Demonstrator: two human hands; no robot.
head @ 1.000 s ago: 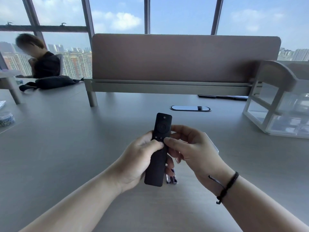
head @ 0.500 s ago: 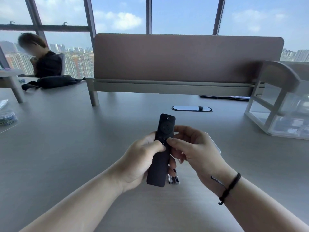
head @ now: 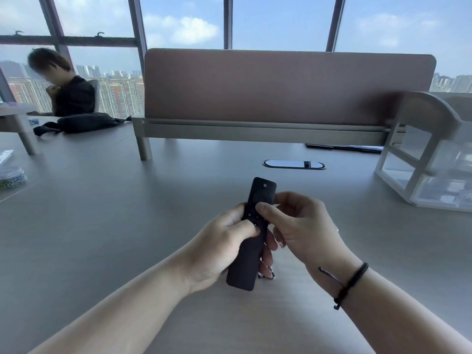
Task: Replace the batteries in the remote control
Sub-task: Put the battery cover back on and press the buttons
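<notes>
desk divider [head: 288,85], clear drawer unit [head: 431,159]

Left hand [head: 217,241] and right hand [head: 304,226] curled (thumbs forward), forearms converging

Light: bright daylight from the windows [head: 178,26] behind | Shadows: soft, faint on the desk [head: 102,226] | Glare: pale sheen across desk | Distortion: wide-angle bending at edges | Blur: slight overall softness

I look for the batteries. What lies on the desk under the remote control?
Small batteries show on the desk beside the remote control's lower end. Their count is unclear; remote and left hand cover them.
</notes>
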